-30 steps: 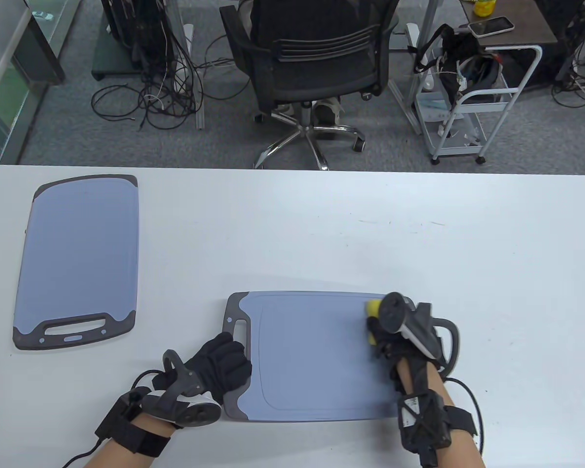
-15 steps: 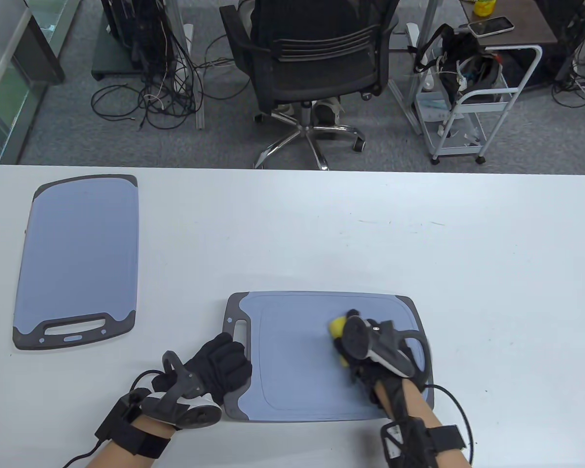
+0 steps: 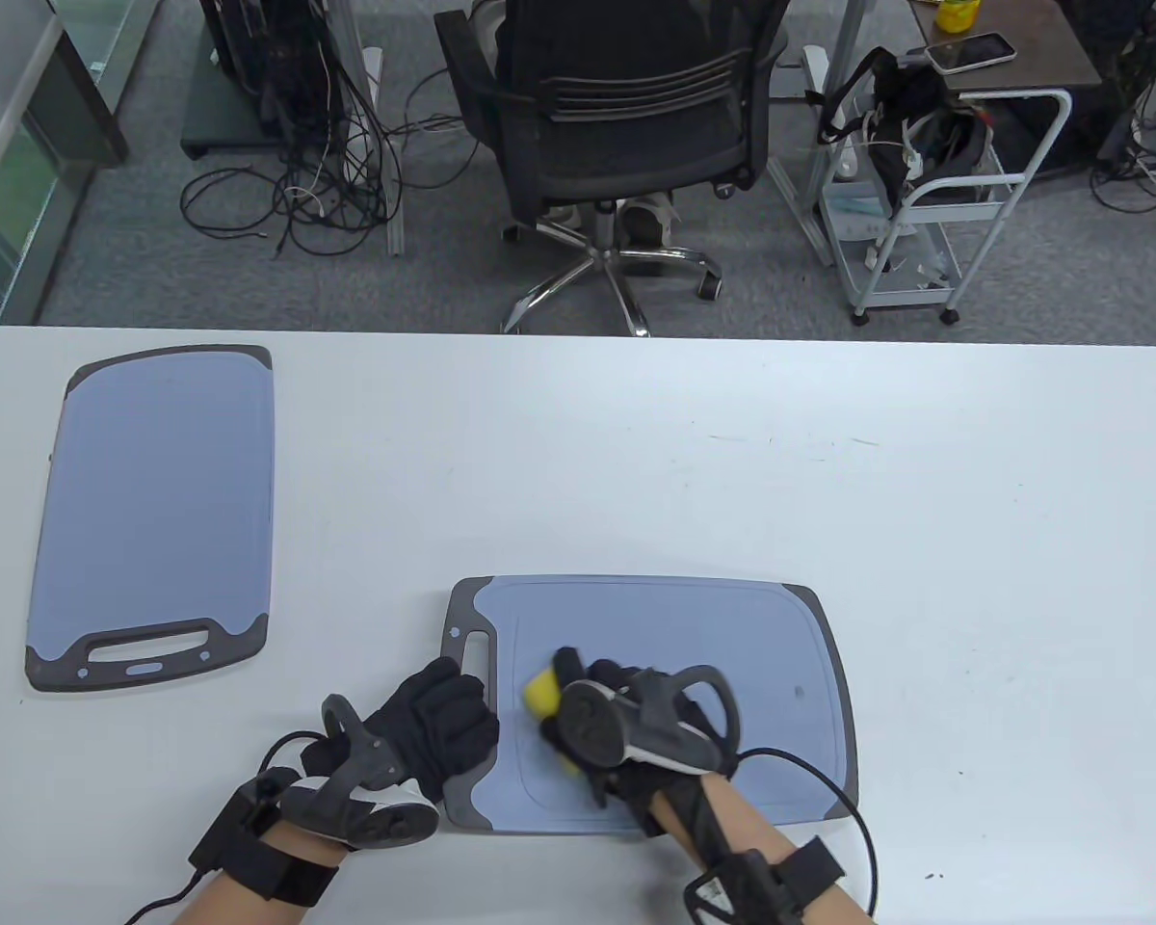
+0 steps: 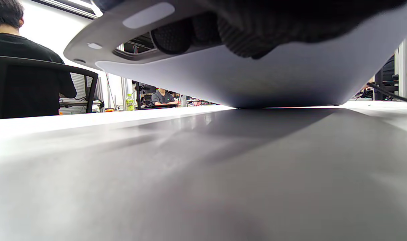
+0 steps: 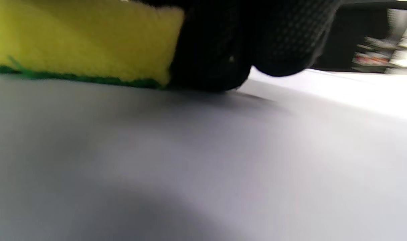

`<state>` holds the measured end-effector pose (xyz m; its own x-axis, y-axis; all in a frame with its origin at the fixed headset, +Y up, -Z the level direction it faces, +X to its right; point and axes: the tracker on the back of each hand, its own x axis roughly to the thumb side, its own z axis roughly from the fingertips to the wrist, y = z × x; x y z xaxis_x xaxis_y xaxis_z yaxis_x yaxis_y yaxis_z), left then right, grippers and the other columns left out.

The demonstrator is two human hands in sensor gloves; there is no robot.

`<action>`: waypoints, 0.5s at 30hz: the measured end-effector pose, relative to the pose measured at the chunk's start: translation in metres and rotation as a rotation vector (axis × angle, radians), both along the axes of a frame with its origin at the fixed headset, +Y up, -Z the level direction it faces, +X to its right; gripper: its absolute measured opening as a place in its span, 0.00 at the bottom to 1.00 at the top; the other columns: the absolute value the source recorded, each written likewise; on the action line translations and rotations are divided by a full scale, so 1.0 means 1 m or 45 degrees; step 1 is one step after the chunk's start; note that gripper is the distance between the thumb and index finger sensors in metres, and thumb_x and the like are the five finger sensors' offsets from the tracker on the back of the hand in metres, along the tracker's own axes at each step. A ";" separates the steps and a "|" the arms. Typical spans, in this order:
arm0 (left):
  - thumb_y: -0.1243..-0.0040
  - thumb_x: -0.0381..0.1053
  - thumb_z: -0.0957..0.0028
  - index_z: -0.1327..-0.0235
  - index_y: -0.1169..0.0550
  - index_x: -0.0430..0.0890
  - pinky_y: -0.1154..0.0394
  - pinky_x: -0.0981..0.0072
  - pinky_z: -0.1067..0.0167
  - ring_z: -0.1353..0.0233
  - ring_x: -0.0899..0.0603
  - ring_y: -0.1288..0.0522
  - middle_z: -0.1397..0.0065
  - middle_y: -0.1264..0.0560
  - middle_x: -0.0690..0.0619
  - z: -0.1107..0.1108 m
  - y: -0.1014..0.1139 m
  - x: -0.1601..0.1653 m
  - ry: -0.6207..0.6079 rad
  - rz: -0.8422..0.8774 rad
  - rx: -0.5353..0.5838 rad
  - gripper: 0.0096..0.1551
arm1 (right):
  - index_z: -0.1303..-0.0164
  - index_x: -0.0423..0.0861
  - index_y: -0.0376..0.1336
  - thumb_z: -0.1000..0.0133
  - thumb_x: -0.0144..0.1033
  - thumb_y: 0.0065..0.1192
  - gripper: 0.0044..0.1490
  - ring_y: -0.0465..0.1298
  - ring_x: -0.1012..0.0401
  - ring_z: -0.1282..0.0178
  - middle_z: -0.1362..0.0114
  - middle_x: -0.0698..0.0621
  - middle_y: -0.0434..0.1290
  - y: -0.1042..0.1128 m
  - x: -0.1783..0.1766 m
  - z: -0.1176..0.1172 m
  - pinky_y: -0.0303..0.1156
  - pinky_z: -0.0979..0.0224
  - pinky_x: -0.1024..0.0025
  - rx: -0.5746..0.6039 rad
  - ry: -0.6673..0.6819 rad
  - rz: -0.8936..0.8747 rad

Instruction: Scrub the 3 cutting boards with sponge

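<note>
Table view is showing the work in mid-scrub on the cutting board (image 3: 674,626) lying at the near edge of the table (image 3: 973,540), about the middle of that edge. The right hand (image 3: 636,737) is grasping the yellow sponge (image 3: 542,694), fingers curled over it, and is pressing it on the board's left part, close to the handle end. The right wrist view is showing the sponge's green scouring face flat against the board (image 5: 190,150). The left hand (image 3: 433,723) is gripping the board's near left corner beside the handle slot; the left wrist view is showing the fingertips (image 4: 171,38) curling under that edge and the corner lifting off the table.

Judging by this, the near board is being scrubbed and is not yet finished; a small dark speck is sitting on its right part. A second cutting board (image 3: 159,501) is lying untouched near the table's far left corner, well apart from both hands. A third board is not appearing in any view, so most of the task is probably remaining.

Nothing on the table is serving as a container. Beyond the far edge, a wire cart (image 3: 934,202) is holding a dark bag and some cables.
</note>
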<state>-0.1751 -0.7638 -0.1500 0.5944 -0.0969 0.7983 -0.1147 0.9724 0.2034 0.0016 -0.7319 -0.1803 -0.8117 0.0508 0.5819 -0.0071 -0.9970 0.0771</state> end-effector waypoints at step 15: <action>0.35 0.51 0.39 0.36 0.35 0.53 0.39 0.39 0.24 0.23 0.43 0.32 0.31 0.30 0.55 -0.003 -0.001 -0.001 0.015 0.026 -0.034 0.23 | 0.23 0.42 0.60 0.45 0.60 0.59 0.46 0.79 0.59 0.57 0.42 0.45 0.75 -0.041 0.261 -0.013 0.77 0.48 0.59 -0.189 -1.090 -0.029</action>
<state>-0.1760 -0.7648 -0.1528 0.6057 -0.0633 0.7932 -0.1323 0.9749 0.1788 0.2629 -0.7732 -0.1938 -0.9652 0.0994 -0.2420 -0.1420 -0.9760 0.1653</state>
